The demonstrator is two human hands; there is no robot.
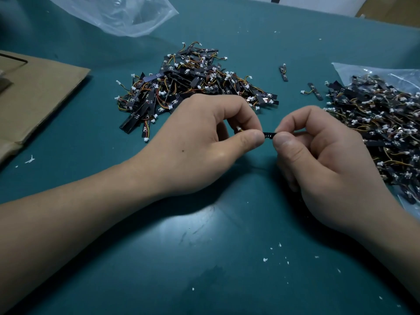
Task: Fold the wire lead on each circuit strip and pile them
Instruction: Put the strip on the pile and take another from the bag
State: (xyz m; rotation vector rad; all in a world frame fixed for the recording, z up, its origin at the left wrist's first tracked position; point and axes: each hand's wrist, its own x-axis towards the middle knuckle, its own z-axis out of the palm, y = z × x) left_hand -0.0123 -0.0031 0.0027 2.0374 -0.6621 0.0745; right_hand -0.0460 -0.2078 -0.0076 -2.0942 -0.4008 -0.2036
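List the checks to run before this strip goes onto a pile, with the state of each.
1. Strip held at both ends: ok; left hand and right hand each pinch it.
2. Wire lead folded: cannot tell; only a white connector shows at the left hand.
3. Way to the centre pile free: ok; nothing stands between.
4. Heap on the plastic bag stocked: ok.
5. All strips gathered: not ok; two loose strips lie between pile and heap.

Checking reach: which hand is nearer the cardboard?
Left. The left hand sits right of the cardboard, apart from it; the right hand sits farther right.
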